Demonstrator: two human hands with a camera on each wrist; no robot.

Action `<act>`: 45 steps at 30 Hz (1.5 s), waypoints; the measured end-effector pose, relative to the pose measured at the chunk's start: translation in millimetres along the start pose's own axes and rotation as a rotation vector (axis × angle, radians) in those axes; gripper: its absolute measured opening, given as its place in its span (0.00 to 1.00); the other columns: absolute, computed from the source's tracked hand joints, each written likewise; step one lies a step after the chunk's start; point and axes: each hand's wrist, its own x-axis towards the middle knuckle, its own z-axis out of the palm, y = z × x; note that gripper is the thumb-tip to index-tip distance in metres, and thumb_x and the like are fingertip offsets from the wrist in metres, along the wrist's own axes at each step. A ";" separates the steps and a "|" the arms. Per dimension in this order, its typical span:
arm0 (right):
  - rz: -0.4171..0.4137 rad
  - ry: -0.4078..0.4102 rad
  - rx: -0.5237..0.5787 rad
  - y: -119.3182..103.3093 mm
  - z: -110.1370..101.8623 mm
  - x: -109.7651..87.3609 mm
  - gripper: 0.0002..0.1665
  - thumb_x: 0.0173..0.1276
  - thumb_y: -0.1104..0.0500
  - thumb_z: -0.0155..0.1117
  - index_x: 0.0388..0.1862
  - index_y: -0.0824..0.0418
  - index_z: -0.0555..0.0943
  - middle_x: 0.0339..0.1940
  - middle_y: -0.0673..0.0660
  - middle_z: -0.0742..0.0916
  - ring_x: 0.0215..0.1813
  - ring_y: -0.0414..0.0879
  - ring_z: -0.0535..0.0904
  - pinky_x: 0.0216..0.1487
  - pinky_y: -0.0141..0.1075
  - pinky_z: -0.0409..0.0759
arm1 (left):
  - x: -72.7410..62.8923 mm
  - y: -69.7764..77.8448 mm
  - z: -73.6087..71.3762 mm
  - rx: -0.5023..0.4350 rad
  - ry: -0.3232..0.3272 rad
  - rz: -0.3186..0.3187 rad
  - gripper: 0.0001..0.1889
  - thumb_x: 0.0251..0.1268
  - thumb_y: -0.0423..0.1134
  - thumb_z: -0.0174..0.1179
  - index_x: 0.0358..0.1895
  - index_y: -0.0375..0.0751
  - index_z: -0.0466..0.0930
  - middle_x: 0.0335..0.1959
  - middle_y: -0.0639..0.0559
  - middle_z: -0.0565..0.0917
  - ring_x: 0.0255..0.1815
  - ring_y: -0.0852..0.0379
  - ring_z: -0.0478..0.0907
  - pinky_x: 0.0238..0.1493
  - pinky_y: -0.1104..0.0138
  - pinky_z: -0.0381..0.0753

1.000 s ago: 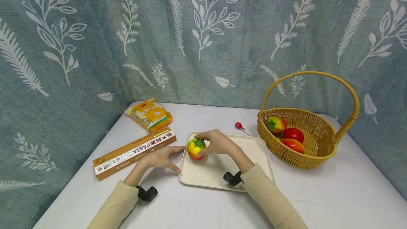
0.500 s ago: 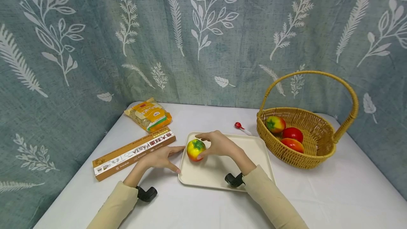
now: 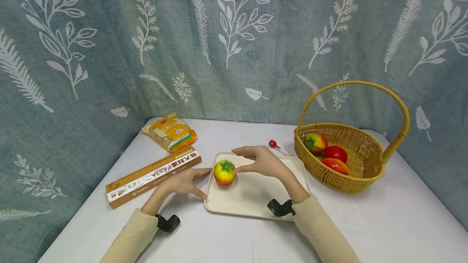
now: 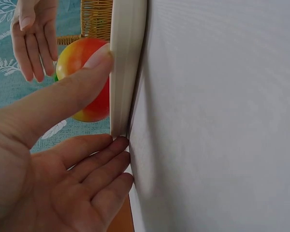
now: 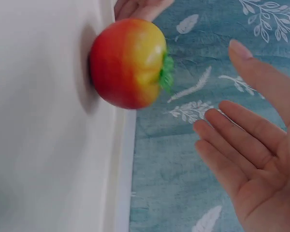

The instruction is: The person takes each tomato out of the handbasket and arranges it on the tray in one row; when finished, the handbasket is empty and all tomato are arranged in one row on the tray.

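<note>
A red-and-yellow tomato [image 3: 224,173] with a green leafy top sits near the left end of the cream tray [image 3: 252,202]. My right hand [image 3: 265,162] is just right of the tomato, raised over the tray. In the right wrist view its fingers [image 5: 241,145] are extended and apart from the tomato [image 5: 128,63], holding nothing. At the tray's left edge, my left hand [image 3: 183,182] is spread, thumb toward the front corner and fingers toward the back. The left wrist view has the thumb [image 4: 72,92] and fingertips right at the tray's rim [image 4: 128,63].
To the right stands a wicker basket [image 3: 360,159] with a tall handle, holding several red and red-yellow fruits. A red lollipop [image 3: 273,144] lies behind the tray. At left are a pasta box [image 3: 153,175] and an orange-and-yellow food packet [image 3: 171,132].
My right hand has let go of the tomato and lifted away to the right, its fingers straightening. The tomato stays on the tray. The left hand keeps its place at the tray edge.
</note>
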 end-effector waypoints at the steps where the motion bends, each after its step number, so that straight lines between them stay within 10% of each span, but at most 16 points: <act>1: -0.004 0.013 0.003 -1.0 -2.1 -0.2 0.35 0.56 0.48 0.74 0.62 0.58 0.78 0.59 0.56 0.82 0.61 0.49 0.77 0.62 0.39 0.74 | -0.2 -0.3 -0.3 -0.006 0.004 -0.007 0.47 0.47 0.40 0.76 0.71 0.29 0.60 0.72 0.37 0.63 0.73 0.42 0.57 0.71 0.51 0.57; 17: -0.022 0.140 0.029 -23.0 -48.0 -20.1 0.33 0.58 0.53 0.74 0.63 0.58 0.78 0.60 0.58 0.81 0.63 0.50 0.75 0.63 0.42 0.73 | 0.0 -2.7 0.5 -0.005 0.012 -0.007 0.47 0.47 0.41 0.76 0.71 0.30 0.61 0.72 0.38 0.63 0.73 0.43 0.58 0.71 0.51 0.58; 32: 0.161 0.329 0.055 -13.2 -105.0 -59.0 0.34 0.61 0.50 0.71 0.66 0.54 0.75 0.65 0.56 0.78 0.68 0.53 0.70 0.66 0.46 0.70 | 0.0 -2.8 -0.8 -0.011 0.010 -0.005 0.48 0.47 0.41 0.76 0.71 0.29 0.61 0.72 0.38 0.63 0.73 0.43 0.57 0.71 0.51 0.58; 45: 0.240 0.430 0.008 -8.5 -134.7 -78.4 0.35 0.62 0.51 0.70 0.68 0.52 0.73 0.65 0.54 0.77 0.65 0.48 0.73 0.57 0.27 0.75 | -0.4 -1.8 0.4 -0.002 0.010 -0.004 0.47 0.46 0.41 0.77 0.70 0.29 0.61 0.71 0.38 0.63 0.73 0.44 0.58 0.71 0.52 0.58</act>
